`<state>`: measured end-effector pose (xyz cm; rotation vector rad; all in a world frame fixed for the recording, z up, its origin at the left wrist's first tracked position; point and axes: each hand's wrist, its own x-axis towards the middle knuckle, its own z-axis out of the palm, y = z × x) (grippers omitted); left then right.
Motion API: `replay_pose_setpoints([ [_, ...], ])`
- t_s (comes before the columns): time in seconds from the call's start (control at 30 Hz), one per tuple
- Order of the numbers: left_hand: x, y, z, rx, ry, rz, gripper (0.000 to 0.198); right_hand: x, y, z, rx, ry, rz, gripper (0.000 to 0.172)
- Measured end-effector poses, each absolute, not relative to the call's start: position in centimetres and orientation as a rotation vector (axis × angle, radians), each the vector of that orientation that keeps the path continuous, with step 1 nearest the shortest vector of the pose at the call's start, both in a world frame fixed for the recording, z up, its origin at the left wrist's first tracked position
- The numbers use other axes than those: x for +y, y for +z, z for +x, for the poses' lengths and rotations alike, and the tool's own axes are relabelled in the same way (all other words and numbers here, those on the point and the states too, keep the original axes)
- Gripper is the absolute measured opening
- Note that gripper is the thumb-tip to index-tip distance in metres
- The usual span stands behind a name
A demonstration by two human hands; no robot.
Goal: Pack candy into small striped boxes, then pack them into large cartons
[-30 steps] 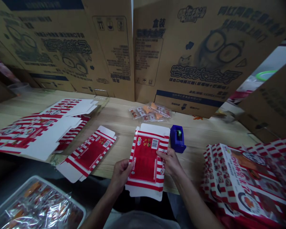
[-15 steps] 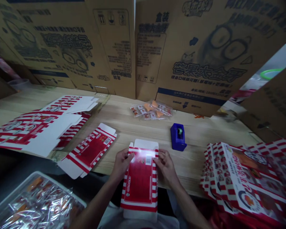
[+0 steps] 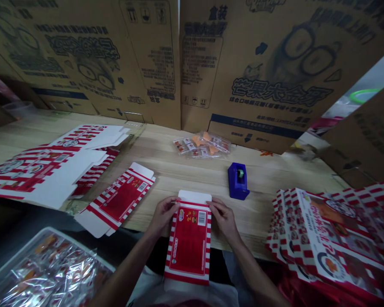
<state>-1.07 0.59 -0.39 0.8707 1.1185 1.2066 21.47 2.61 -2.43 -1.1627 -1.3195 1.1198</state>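
- Red-and-white carton [image 3: 189, 245]: plain red panel with a barcode near the top, striped edges, white flap at the far end; held at the table's [image 3: 166, 170] near edge, lower end over the lap.
- Left hand [image 3: 166, 213] pinches its upper left corner; right hand [image 3: 223, 216] pinches the upper right.
- Similar carton [image 3: 125, 198] lies slanted to the left, beside printed blanks [image 3: 59, 170].
- Blue tape dispenser [image 3: 238, 182] stands beyond the right hand; clear packets [image 3: 201, 145] lie farther back.
- Stacked boxes [image 3: 326, 243] crowd the right; cardboard panels [image 3: 243, 55] block the back.
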Motion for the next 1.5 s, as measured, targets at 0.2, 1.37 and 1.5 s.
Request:
replay_pose_setpoints([
  [0.2,3.3,0.3,-0.7,1.221,1.255,0.811,0.029,3.7,-1.6,21.5,-1.208,1.282,-1.131,0.037],
  [1.37,-0.1,1.2,-1.6,1.267,0.995,1.635,0.015,0.7,-0.3,21.6,-1.494,1.216,-1.126,0.014],
  [1.5,-0.5,0.8,-1.5,1.265,1.037,1.671,0.018,-0.1,-1.0,21.5,-1.476,1.191,-1.117,0.011],
])
